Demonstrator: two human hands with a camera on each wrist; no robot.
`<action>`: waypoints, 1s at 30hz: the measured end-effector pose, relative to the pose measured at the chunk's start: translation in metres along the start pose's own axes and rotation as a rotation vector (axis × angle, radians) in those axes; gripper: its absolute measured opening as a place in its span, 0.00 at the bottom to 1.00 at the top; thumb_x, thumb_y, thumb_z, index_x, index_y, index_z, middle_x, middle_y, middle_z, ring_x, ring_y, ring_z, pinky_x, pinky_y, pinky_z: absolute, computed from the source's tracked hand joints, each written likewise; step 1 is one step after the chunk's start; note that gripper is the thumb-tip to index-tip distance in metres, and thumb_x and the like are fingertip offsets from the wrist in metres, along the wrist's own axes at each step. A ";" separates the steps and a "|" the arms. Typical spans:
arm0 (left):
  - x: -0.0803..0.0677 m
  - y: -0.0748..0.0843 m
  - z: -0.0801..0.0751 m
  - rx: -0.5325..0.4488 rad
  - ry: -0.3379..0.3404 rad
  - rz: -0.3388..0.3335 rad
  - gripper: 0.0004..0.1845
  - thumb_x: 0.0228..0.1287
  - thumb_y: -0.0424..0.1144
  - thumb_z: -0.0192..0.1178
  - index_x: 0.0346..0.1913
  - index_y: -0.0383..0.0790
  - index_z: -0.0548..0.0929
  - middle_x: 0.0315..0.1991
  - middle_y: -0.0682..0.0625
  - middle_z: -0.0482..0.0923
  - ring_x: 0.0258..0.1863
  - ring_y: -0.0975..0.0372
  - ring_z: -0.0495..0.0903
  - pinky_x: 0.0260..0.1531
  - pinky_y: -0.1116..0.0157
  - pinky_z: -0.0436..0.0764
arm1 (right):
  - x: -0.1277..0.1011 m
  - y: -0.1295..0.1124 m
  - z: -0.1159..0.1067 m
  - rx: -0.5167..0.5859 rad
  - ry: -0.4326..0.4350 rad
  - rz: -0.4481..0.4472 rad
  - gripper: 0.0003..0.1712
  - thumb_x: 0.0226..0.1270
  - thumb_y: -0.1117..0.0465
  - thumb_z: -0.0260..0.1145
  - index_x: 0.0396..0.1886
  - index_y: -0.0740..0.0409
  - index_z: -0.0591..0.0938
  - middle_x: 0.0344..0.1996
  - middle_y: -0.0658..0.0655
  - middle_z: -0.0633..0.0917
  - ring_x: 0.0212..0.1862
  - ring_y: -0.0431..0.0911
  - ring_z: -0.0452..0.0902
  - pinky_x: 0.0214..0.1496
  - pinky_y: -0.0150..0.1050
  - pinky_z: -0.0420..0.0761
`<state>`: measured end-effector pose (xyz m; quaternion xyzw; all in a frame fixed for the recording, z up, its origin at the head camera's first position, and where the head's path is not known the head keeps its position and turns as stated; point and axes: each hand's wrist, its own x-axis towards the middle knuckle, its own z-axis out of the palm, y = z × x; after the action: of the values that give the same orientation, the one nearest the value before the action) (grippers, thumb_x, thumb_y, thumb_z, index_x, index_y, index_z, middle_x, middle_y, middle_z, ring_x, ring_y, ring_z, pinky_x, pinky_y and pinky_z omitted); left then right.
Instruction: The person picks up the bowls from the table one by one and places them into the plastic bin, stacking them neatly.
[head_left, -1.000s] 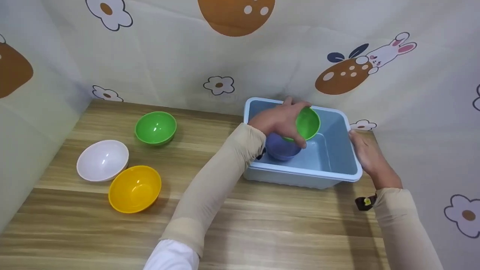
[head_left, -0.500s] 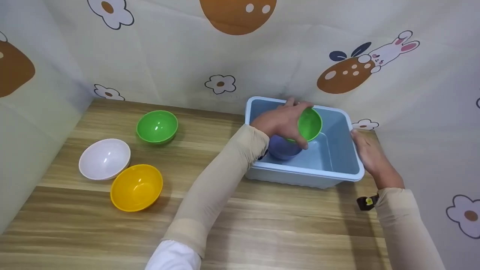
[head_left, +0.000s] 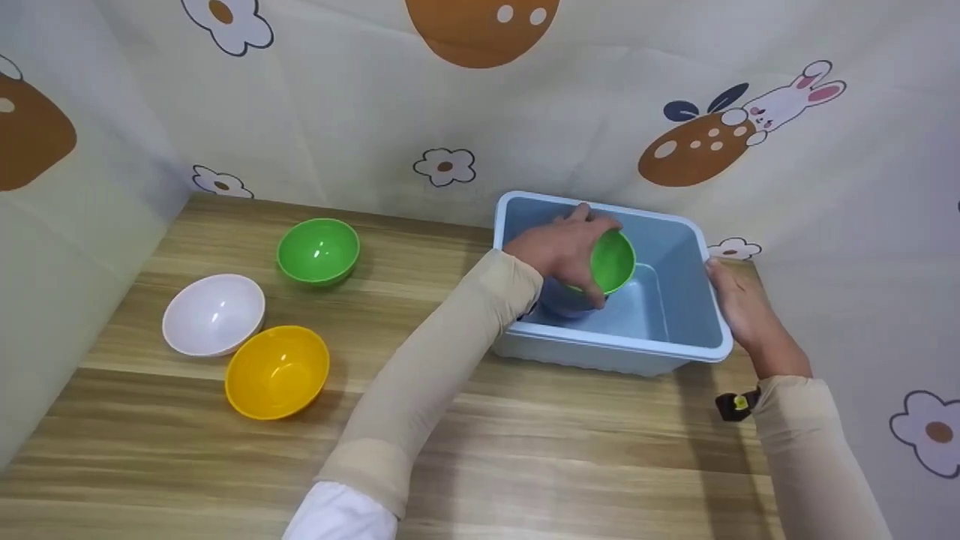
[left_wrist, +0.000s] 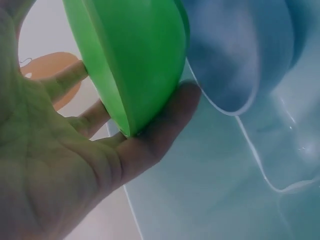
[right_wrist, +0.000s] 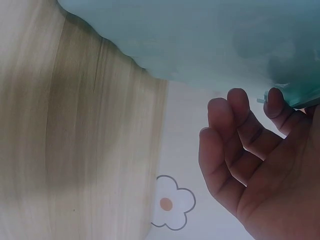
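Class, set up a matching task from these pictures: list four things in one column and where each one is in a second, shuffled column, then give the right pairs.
Things
1. white bowl
2. yellow bowl
3. purple bowl
4. right hand

Places
A. inside the blue bin
B. on the bin's right rim
C. far left on the table
D. table, nearest the camera

Pairs: 1-C, 2-D, 3-A, 4-B

Bin right, three bowls left.
Your tub [head_left: 694,349] sits right on the table [head_left: 525,450]; three bowls [head_left: 277,371] cluster well apart, left.
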<state>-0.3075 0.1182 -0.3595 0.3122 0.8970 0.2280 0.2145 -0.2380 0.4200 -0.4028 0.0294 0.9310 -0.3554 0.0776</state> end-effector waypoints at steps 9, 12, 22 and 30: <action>0.000 -0.007 0.001 0.086 0.036 0.023 0.56 0.44 0.56 0.80 0.78 0.61 0.61 0.70 0.50 0.63 0.69 0.53 0.59 0.64 0.51 0.76 | 0.001 0.001 0.000 -0.010 -0.012 0.003 0.42 0.83 0.39 0.25 0.68 0.65 0.72 0.52 0.69 0.82 0.42 0.40 0.79 0.44 0.37 0.78; 0.000 -0.008 0.002 0.116 0.044 0.027 0.56 0.43 0.57 0.79 0.77 0.61 0.62 0.71 0.50 0.63 0.69 0.52 0.59 0.70 0.47 0.69 | 0.001 0.001 -0.001 -0.020 -0.030 0.022 0.44 0.82 0.37 0.23 0.71 0.63 0.69 0.55 0.71 0.80 0.46 0.47 0.78 0.46 0.39 0.77; 0.000 -0.009 0.003 0.166 0.005 0.021 0.56 0.42 0.55 0.82 0.77 0.60 0.63 0.70 0.49 0.64 0.68 0.53 0.60 0.70 0.46 0.68 | 0.000 -0.001 0.001 0.029 -0.007 -0.026 0.43 0.83 0.40 0.26 0.67 0.70 0.72 0.50 0.73 0.83 0.36 0.35 0.81 0.40 0.35 0.82; 0.000 -0.009 0.006 0.150 -0.031 0.020 0.56 0.42 0.50 0.83 0.77 0.62 0.63 0.70 0.50 0.63 0.67 0.54 0.62 0.62 0.54 0.77 | 0.000 0.000 0.001 0.015 -0.032 0.017 0.46 0.81 0.37 0.23 0.72 0.66 0.68 0.57 0.74 0.80 0.43 0.40 0.80 0.45 0.37 0.79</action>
<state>-0.3084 0.1138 -0.3692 0.3400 0.9049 0.1575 0.2021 -0.2377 0.4189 -0.4035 0.0320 0.9267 -0.3622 0.0952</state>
